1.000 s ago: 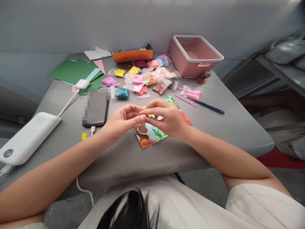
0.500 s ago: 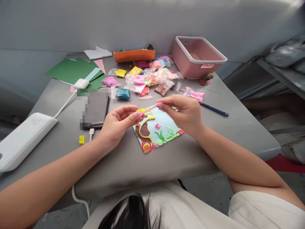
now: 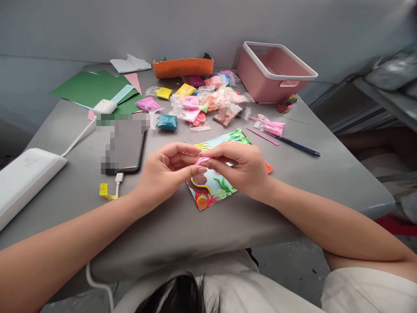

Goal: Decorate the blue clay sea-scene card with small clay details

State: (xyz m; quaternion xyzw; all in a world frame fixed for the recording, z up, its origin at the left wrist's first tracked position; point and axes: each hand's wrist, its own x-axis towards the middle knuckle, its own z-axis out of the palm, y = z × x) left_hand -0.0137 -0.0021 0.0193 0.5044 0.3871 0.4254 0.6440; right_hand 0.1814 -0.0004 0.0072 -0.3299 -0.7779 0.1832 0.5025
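Observation:
Between the fingertips of both hands is a small lump of pink modelling clay (image 3: 202,161). My left hand (image 3: 172,167) pinches it from the left, thumb below and fingers curled above. My right hand (image 3: 239,163) grips the same clay from the right with thumb and forefinger. Beneath the hands lies a light-blue picture card (image 3: 213,140) decorated with clay: green seaweed (image 3: 239,135), a brown rock with a yellow and blue strip, and an orange round shape (image 3: 202,201) with red fronds. My hands hide the card's middle.
Behind the card lie several bags of coloured clay (image 3: 192,108). A pink box (image 3: 265,80) stands back right, near a dark blue pen (image 3: 301,145) and a thin pink strip (image 3: 263,136). A phone (image 3: 127,145), a white power bank (image 3: 31,182) and green paper (image 3: 87,89) are left.
My hands have come together. The pink clay, stretched into a strand between them before, is now a compact, folded lump. The view has shifted slightly, and a pink strip beside the pen now shows.

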